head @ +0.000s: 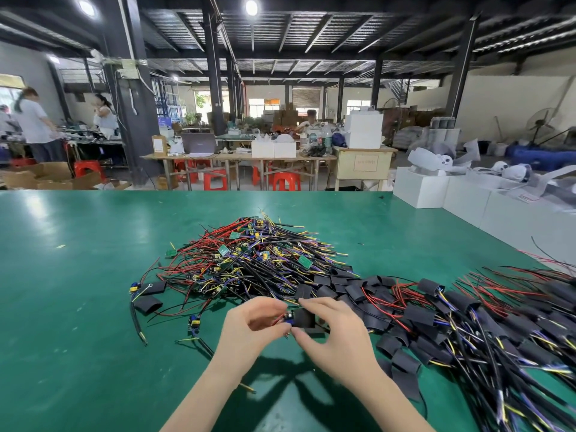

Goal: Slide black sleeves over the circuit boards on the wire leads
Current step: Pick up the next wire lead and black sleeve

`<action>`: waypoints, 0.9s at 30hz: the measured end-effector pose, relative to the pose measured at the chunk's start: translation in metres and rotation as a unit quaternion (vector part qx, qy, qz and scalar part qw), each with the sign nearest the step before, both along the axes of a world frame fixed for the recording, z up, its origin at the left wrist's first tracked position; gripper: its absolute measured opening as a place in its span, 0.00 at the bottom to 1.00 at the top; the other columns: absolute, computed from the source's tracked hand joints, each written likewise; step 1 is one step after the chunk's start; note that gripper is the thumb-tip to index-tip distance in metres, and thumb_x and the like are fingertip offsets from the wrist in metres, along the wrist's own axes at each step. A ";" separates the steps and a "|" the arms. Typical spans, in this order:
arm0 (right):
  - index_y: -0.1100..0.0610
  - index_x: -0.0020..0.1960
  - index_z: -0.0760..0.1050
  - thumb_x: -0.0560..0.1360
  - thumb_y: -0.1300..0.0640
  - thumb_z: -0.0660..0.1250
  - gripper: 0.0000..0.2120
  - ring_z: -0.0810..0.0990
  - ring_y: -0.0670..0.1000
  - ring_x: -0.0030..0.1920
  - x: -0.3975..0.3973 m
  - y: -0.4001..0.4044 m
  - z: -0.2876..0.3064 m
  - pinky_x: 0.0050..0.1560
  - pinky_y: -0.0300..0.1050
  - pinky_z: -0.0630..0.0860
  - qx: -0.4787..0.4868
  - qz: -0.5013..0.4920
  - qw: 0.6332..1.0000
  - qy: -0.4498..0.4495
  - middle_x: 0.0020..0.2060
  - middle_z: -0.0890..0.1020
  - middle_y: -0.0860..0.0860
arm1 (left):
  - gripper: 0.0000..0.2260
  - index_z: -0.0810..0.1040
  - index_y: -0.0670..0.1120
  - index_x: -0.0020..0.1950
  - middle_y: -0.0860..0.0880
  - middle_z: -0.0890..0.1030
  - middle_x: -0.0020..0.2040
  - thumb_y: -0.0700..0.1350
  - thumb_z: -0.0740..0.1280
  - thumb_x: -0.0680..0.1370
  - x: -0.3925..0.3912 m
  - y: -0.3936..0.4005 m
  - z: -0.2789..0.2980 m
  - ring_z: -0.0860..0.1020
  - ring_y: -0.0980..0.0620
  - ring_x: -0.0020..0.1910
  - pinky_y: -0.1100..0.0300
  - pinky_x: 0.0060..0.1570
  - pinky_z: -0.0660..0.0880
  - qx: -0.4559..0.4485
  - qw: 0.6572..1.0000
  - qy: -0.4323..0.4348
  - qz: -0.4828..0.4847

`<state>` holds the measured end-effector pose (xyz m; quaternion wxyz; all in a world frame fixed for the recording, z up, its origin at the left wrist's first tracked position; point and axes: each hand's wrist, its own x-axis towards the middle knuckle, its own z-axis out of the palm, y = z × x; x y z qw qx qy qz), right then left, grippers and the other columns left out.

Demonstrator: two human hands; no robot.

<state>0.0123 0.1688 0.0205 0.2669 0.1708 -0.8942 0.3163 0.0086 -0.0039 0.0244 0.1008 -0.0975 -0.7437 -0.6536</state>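
Just above the green table [78,275], my left hand [249,325] pinches a small circuit board [288,319] with red and black leads. My right hand [330,335] pinches a black sleeve [304,318] by its top and bottom edges, and the sleeve's open end meets the board. Most of the board is hidden by my fingers and the sleeve. Behind my hands lies a pile of bare boards on wire leads [249,260]. Leads with sleeves on them [467,322] spread out to the right.
Loose black sleeves [148,304] and stray leads lie on the table to the left. White boxes [467,198] stand along the table's right edge. Beyond the table are benches, red stools and people at work.
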 end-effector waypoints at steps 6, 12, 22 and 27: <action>0.48 0.57 0.81 0.66 0.47 0.74 0.20 0.81 0.41 0.44 -0.003 -0.006 0.000 0.52 0.35 0.75 -0.084 -0.017 0.994 -0.070 0.46 0.85 0.42 | 0.12 0.83 0.45 0.45 0.49 0.85 0.42 0.30 0.74 0.69 0.004 0.007 -0.005 0.83 0.50 0.42 0.63 0.46 0.79 -0.075 0.995 0.067 0.026; 0.45 0.62 0.77 0.70 0.48 0.71 0.20 0.80 0.46 0.48 -0.004 -0.006 -0.005 0.54 0.39 0.73 -0.053 -0.012 0.995 -0.078 0.48 0.84 0.46 | 0.10 0.83 0.47 0.45 0.52 0.85 0.39 0.32 0.74 0.70 0.004 0.013 -0.009 0.83 0.52 0.38 0.63 0.42 0.79 -0.092 0.991 0.076 0.064; 0.53 0.55 0.83 0.69 0.62 0.74 0.15 0.82 0.46 0.43 -0.009 -0.004 -0.004 0.49 0.48 0.79 -0.125 -0.013 0.992 -0.013 0.46 0.85 0.47 | 0.10 0.83 0.39 0.48 0.41 0.85 0.41 0.27 0.71 0.71 -0.009 -0.002 -0.007 0.83 0.49 0.35 0.61 0.39 0.80 0.099 0.994 0.021 0.044; 0.52 0.51 0.84 0.69 0.60 0.76 0.12 0.83 0.52 0.43 -0.008 -0.001 -0.007 0.46 0.46 0.77 -0.105 -0.040 0.994 0.012 0.42 0.85 0.50 | 0.10 0.85 0.44 0.44 0.44 0.86 0.40 0.29 0.73 0.70 -0.008 0.002 -0.011 0.83 0.51 0.38 0.62 0.42 0.80 0.093 0.994 0.030 0.043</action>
